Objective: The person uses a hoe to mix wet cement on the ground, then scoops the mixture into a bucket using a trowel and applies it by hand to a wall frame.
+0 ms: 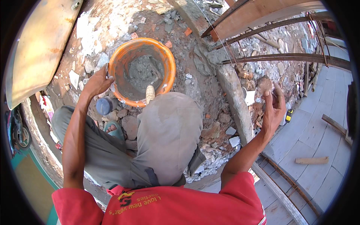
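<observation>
An orange bucket stands on the rubble in front of my knees, with wet grey mortar inside. A trowel's pale handle leans over its near rim, the blade sunk in the mortar. My left hand is closed at the left side of the bucket, thumb over the rim; the tucked fingers are partly hidden. Stretched out to the right, my right hand grips a rough brownish lump of stone between thumb and fingers, beside the low concrete edge.
A blue-lidded container sits by the bucket near my sandalled foot. A taut string runs above the concrete edge. Timber and rebar cross at the upper right. A yellow tape measure and a wood offcut lie on grey planks.
</observation>
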{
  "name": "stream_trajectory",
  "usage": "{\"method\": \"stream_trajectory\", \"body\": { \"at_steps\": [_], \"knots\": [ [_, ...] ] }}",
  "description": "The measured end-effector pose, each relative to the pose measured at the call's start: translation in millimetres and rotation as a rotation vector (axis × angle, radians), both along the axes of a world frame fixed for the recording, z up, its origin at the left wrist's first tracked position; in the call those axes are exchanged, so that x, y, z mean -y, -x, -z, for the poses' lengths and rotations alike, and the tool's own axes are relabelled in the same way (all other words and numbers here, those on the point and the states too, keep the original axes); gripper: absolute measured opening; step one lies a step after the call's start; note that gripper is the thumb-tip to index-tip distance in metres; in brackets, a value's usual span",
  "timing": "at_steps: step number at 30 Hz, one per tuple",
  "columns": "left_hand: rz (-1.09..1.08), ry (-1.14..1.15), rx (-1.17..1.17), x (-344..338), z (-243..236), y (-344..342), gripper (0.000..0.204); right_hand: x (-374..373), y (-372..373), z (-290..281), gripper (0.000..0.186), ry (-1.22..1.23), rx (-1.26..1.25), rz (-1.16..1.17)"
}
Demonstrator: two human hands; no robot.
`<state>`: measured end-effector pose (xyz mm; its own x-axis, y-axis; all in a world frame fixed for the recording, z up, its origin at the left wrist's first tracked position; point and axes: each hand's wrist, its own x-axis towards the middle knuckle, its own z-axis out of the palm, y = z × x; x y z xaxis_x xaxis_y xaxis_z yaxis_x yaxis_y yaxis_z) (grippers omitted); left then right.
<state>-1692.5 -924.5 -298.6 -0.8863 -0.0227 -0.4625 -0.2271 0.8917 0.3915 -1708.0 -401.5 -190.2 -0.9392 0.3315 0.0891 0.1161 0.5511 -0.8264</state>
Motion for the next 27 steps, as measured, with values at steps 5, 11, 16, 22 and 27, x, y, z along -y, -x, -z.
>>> {"method": "stream_trajectory", "body": {
  "at_steps": [5, 11, 16, 22, 27],
  "knots": [
    [-0.042, 0.019, 0.075, -14.8, -12.6, 5.7, 0.05, 78.5, -24.6, 104.1, 0.038, -0.387, 0.099, -0.385],
    [-0.004, 0.012, 0.042, -14.2, -9.8, 10.2, 0.046, 90.3, 23.0, 227.2, 0.028, -0.676, 0.028, -0.307],
    [-0.015, -0.056, 0.032, -14.3, -14.4, 8.3, 0.047, 96.5, 46.8, 259.0, 0.022, -0.878, 0.03, -0.389],
    [-0.08, -0.079, 0.132, -25.3, -30.5, 11.6, 0.041, 88.7, 4.4, 234.3, 0.027, -0.701, 0.194, -0.286],
    [-0.156, -0.139, 0.067, -2.8, -14.5, 13.2, 0.039, 80.8, -59.6, 190.4, 0.034, -0.624, 0.411, -0.116]
  ]
}}
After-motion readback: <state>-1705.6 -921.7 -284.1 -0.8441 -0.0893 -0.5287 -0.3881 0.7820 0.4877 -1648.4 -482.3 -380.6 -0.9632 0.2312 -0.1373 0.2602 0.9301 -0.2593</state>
